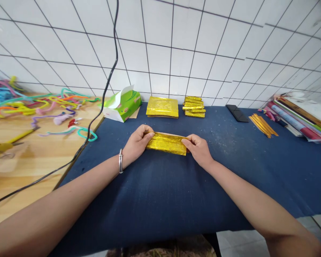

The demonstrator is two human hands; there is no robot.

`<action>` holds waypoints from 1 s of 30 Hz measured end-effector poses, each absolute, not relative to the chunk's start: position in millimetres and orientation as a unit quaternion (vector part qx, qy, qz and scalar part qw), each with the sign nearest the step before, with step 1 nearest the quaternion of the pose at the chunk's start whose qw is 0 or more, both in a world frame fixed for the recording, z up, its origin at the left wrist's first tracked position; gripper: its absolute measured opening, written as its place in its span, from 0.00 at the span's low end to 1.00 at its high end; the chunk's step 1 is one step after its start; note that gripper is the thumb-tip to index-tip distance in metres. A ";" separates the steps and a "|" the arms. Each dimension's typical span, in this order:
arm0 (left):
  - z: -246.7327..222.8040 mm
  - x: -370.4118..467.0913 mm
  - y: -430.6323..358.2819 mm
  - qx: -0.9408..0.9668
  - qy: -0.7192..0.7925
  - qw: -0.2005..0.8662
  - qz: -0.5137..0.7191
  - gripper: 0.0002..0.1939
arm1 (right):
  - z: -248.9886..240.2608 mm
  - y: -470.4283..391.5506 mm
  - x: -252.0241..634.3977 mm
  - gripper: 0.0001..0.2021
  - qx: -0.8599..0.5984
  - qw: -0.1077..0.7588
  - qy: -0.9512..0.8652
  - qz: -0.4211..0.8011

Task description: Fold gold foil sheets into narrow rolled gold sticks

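Note:
Between my two hands is a sheet of gold foil paper (166, 143), partly folded along its length and held just above the dark blue cloth. My left hand (139, 142), with a silver bangle at the wrist, pinches its left end between thumb and fingers. At the right end, my right hand (199, 150) grips the paper the same way. Beyond the hands lies a flat stack of gold foil paper (162, 107). To the right of that stack is a pile of narrow folded gold strips (194, 106).
A green tissue box (124, 105) stands back left. A black cable (107, 80) hangs down across the wooden table (42, 169), which bears colourful fuzzy stems and a yellow glue gun (1, 148). Rightward lie a black phone (237, 113), orange-gold strips (263, 125) and stacked books (302, 119).

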State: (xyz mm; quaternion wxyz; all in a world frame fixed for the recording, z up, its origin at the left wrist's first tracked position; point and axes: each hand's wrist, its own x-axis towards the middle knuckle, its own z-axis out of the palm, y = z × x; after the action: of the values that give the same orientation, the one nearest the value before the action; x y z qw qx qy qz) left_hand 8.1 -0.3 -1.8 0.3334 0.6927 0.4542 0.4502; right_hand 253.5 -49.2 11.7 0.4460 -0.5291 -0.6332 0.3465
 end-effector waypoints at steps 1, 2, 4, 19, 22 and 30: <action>-1.9 8.1 0.1 0.696 0.457 0.328 0.447 0.06 | 11.2 -49.0 253.9 0.13 -0.529 0.444 -0.637 0.343; -2.2 7.8 0.9 0.698 0.460 0.322 0.443 0.07 | 10.5 -48.3 254.4 0.13 -0.528 0.441 -0.642 0.337; -3.3 6.4 4.0 0.701 0.468 0.312 0.438 0.07 | 8.3 -44.3 255.8 0.13 -0.530 0.430 -0.656 0.322; -11.5 -17.6 41.4 0.802 0.526 0.101 0.265 0.12 | -0.4 23.3 232.4 0.08 -0.560 0.172 -0.810 0.039; -7.6 -14.6 36.3 0.823 0.524 0.031 0.217 0.14 | -2.6 24.2 236.1 0.07 -0.553 0.171 -0.814 0.045; 3.9 -13.6 31.9 0.930 0.313 0.085 0.171 0.16 | -2.7 25.4 235.6 0.05 -0.547 0.181 -0.815 0.059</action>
State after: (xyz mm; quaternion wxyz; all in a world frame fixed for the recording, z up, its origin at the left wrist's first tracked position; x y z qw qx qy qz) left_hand -13.6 31.9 3.9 0.0853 0.9303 0.3129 0.1712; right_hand 235.6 25.4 -2.7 0.1809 -0.5469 -0.8153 0.0595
